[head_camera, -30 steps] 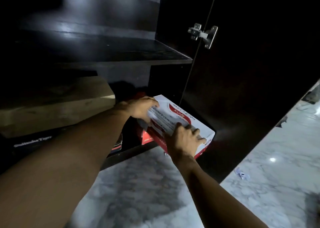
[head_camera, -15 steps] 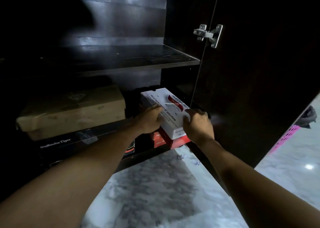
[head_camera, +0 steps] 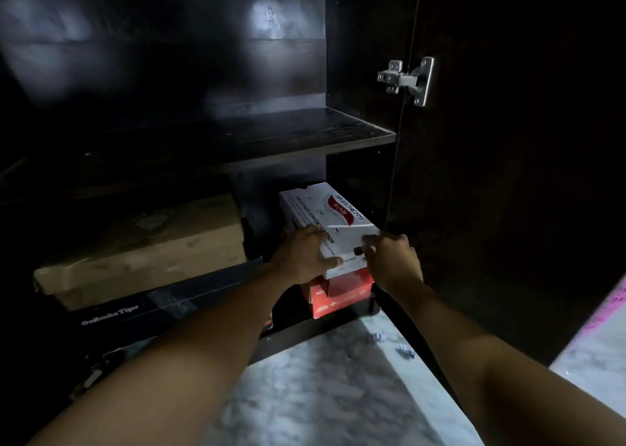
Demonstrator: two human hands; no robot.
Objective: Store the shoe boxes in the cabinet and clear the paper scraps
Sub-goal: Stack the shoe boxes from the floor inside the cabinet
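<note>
A white and red shoe box (head_camera: pixel 325 215) lies on the bottom right of the dark cabinet (head_camera: pixel 305 140), stacked on a red box (head_camera: pixel 338 296). My left hand (head_camera: pixel 301 257) grips its near left corner, fingers curled over the lid. The near right corner is under my right hand (head_camera: pixel 389 259), whose fingers curl on the front edge. Two small paper scraps (head_camera: pixel 377 337) (head_camera: pixel 406 350) lie on the marble floor just before the cabinet.
A tan cardboard box (head_camera: pixel 142 252) sits on a black shoe box (head_camera: pixel 135 310) at the left of the same shelf. The open cabinet door (head_camera: pixel 508 174) with a metal hinge (head_camera: pixel 406 79) stands at right. The upper shelf (head_camera: pixel 237 140) is bare.
Both hands have pushed the white box deeper into the cabinet, turning it lengthwise onto the red box. The view has moved closer.
</note>
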